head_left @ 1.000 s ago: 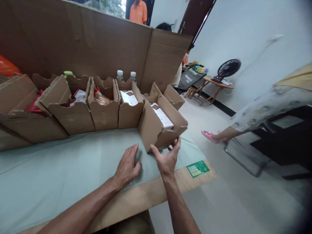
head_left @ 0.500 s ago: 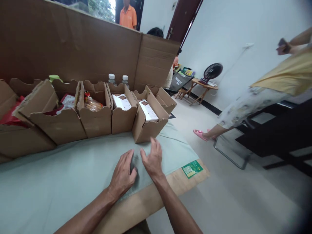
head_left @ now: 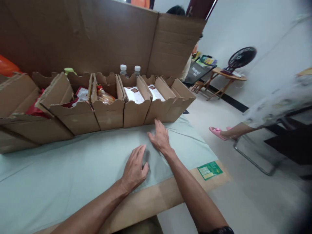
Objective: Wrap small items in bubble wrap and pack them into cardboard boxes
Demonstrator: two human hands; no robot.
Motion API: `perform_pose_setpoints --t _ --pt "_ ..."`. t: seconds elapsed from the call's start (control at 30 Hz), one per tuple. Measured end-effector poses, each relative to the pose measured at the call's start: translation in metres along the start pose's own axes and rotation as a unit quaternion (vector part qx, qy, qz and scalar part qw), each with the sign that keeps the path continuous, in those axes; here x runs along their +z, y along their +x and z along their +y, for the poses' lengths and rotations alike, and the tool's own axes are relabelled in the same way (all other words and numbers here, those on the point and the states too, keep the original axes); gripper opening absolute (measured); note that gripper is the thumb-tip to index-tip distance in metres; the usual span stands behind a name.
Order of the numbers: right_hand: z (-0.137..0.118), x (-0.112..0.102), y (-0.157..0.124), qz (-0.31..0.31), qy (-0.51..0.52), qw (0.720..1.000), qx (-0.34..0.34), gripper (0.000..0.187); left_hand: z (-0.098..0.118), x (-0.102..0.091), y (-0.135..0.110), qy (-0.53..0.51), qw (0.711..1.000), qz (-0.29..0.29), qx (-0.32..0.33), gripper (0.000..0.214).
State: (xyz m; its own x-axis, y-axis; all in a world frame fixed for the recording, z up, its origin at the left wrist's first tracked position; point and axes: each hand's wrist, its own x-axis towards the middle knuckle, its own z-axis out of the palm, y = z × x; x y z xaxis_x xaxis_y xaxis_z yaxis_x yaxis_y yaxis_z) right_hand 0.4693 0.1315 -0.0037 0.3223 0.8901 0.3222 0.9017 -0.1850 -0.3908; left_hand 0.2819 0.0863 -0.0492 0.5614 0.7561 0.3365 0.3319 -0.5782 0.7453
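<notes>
My right hand [head_left: 160, 136] reaches forward over a pale green cloth [head_left: 97, 162], its fingers stretched out. Its fingertips are at the lower front of a cardboard box [head_left: 161, 112] with a white packet [head_left: 156, 93] in it; whether they touch, I cannot tell. Nearer to me, my left hand [head_left: 135, 169] hovers over or rests on the cloth, thumb apart from the fingers, holding nothing. Left of that box stands another cardboard box [head_left: 135, 115] with a similar white packet [head_left: 134, 95].
Further left, a box [head_left: 108, 117] holds a clear bag of brown sticks [head_left: 105, 97], and others hold red packages [head_left: 37, 107]. Two white-capped bottles [head_left: 123, 70] stand behind. A tall cardboard panel [head_left: 97, 39] backs the row. A person in pink shoes [head_left: 218, 132] is at right.
The right-end box has gone back into line with the row. My right hand has moved forward after it, while my left hand stays nearer to me. The view has shifted.
</notes>
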Motion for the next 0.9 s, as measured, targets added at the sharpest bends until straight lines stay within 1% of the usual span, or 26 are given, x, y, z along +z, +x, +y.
perform_pose_setpoints --t 0.07,0.13,0.2,0.23,0.3,0.33,0.4,0.47,0.53,0.6,0.67,0.7,0.73,0.77,0.83,0.87,0.9 --pt "-0.004 -0.009 0.001 0.026 0.017 0.999 -0.020 0.061 0.002 -0.002 0.001 -0.003 1.000 -0.002 -0.007 0.070" --pt "-0.016 -0.023 0.005 0.073 0.057 0.994 -0.061 0.051 0.002 -0.004 0.001 -0.010 1.000 -0.007 -0.006 0.071" --pt "-0.035 -0.038 0.016 0.100 0.100 0.985 -0.103 0.053 0.002 -0.005 0.001 -0.018 1.000 -0.008 0.004 0.070" --pt "-0.046 -0.044 0.025 0.096 0.108 0.983 -0.116 0.057 0.001 -0.005 0.000 -0.022 1.000 -0.007 0.010 0.070" --pt "-0.067 -0.052 0.047 0.066 0.077 0.987 -0.123 0.063 -0.001 -0.004 -0.001 -0.032 0.999 0.002 0.014 0.069" --pt "-0.076 -0.055 0.059 0.047 0.045 0.991 -0.120 0.060 -0.002 -0.004 -0.001 -0.039 0.999 0.011 0.010 0.069" --pt "-0.091 -0.058 0.075 0.015 -0.018 0.995 -0.102 0.042 -0.004 -0.005 0.000 -0.058 0.997 0.042 -0.012 0.069" --pt "-0.100 -0.063 0.075 0.005 -0.055 0.995 -0.085 0.027 -0.003 -0.010 0.005 -0.082 0.992 0.084 -0.042 0.068" --pt "-0.102 -0.074 0.056 0.018 -0.063 0.994 -0.086 0.023 0.000 -0.022 0.011 -0.102 0.982 0.141 -0.069 0.068" --pt "-0.093 -0.092 0.019 0.032 -0.045 0.992 -0.109 0.020 0.006 -0.040 0.014 -0.113 0.967 0.213 -0.081 0.069" --pt "-0.072 -0.115 -0.027 0.031 -0.009 0.989 -0.148 0.018 0.013 -0.058 0.008 -0.116 0.950 0.276 -0.084 0.071" --pt "-0.058 -0.127 -0.052 0.024 0.013 0.985 -0.170 0.017 0.016 -0.067 0.002 -0.117 0.945 0.294 -0.088 0.071" --pt "-0.041 -0.140 -0.075 0.023 0.034 0.982 -0.187 0.016 0.019 -0.074 -0.006 -0.118 0.941 0.302 -0.093 0.072" --pt "-0.024 -0.153 -0.097 0.023 0.053 0.980 -0.190 0.016 0.021 -0.079 -0.015 -0.122 0.940 0.301 -0.102 0.072" --pt "0.010 -0.174 -0.136 0.029 0.088 0.981 -0.170 0.020 0.026 -0.086 -0.035 -0.134 0.942 0.283 -0.117 0.072" --pt "0.026 -0.181 -0.152 0.042 0.100 0.985 -0.136 0.024 0.028 -0.087 -0.044 -0.142 0.944 0.272 -0.123 0.072" --pt "0.039 -0.186 -0.167 0.071 0.124 0.986 -0.087 0.035 0.031 -0.087 -0.051 -0.151 0.945 0.260 -0.127 0.072"
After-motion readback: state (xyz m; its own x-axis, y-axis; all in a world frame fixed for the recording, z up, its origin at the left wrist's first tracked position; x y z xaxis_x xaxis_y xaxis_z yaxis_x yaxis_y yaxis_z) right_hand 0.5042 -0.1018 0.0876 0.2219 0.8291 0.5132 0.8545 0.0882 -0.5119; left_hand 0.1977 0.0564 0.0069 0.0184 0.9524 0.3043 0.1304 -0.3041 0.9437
